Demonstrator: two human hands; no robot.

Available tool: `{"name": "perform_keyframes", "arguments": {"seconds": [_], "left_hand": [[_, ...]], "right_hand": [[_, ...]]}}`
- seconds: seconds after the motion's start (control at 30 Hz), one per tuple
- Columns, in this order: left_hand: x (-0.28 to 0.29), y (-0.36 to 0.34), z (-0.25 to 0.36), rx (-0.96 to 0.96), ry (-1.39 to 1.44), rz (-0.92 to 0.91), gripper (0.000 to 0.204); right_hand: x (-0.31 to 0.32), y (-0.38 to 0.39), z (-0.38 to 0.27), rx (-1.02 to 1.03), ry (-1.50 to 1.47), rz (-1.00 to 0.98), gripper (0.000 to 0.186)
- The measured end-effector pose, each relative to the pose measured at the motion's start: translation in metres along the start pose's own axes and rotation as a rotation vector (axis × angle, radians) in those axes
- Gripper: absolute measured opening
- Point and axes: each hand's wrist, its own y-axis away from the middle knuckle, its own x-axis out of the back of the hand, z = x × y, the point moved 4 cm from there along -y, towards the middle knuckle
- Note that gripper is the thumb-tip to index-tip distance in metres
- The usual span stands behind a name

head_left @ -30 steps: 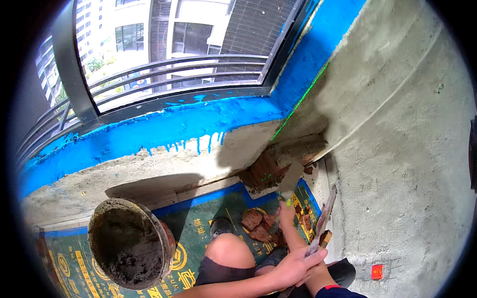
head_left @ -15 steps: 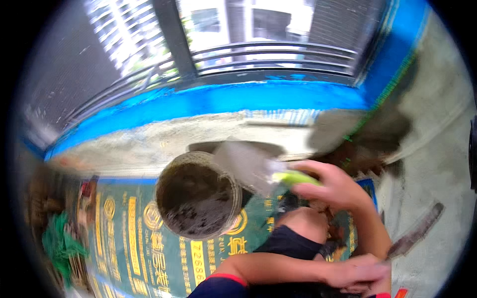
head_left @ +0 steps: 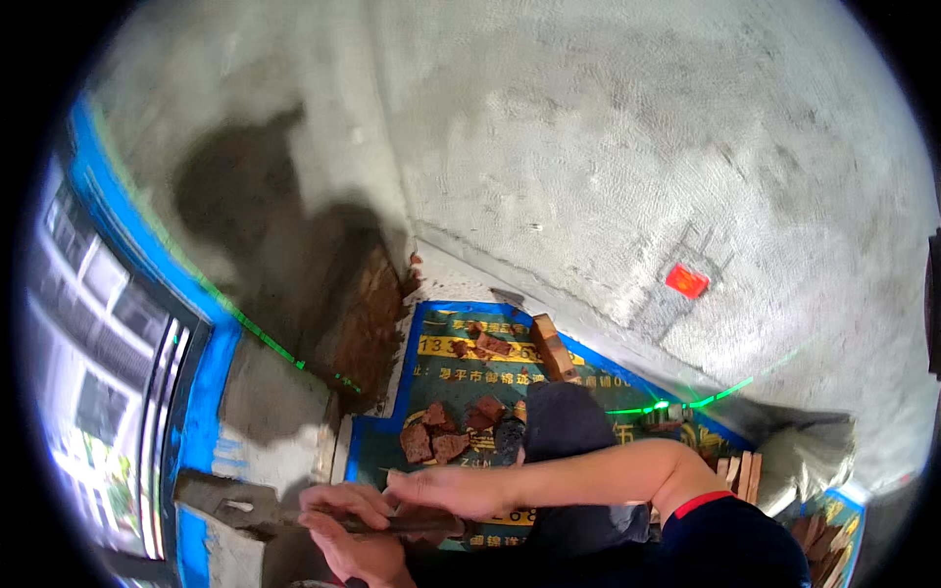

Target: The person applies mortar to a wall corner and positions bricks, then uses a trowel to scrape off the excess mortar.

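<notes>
My left hand (head_left: 358, 549) is at the lower left with its fingers curled round a flat, dark grey-brown strip (head_left: 426, 526); most of the strip is hidden. My right hand (head_left: 441, 490) reaches across from the right and lies just above the strip, close against the left hand. Its fingers overlap the left hand, so whether it grips anything is hidden. Broken reddish-brown brick pieces (head_left: 446, 431) lie beyond the hands on a green printed floor sheet (head_left: 608, 392).
A brown block (head_left: 552, 348) stands by the wall foot. A laser level (head_left: 667, 414) casts green lines. Brown strips (head_left: 740, 475) and a pale sack (head_left: 809, 456) are at the right. Rough grey walls (head_left: 588, 127) meet in a corner; a blue-edged window (head_left: 108, 382) is left.
My view has swung right, from the window and mortar bucket to the wall corner. The bucket and the green-handled trowel in my right hand no longer show. Both hands have come together.
</notes>
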Motion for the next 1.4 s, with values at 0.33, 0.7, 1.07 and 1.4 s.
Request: {"name": "perform_keyframes", "arguments": {"seconds": [0.33, 0.7, 1.07, 1.4], "left_hand": [[-0.088, -0.086, -0.046, 0.505, -0.359, -1.213, 0.072], [-0.162, 0.012, -0.473, 0.877, -0.634, -0.908, 0.042], [-0.198, 0.064, -0.579, 0.503, -1.028, -0.821, 0.05], [-0.169, 0.032, -0.557, 0.655, -0.883, -0.721, 0.045]], "right_hand": [[0.026, 0.037, -0.054, 0.812, 0.01, 0.526, 0.031], [0.113, 0.085, -0.068, 0.529, -0.204, 0.593, 0.023], [0.108, 0.05, -0.037, 0.578, -0.873, 0.005, 0.011], [0.089, 0.084, -0.072, 0.232, -0.884, 0.474, 0.025]]}}
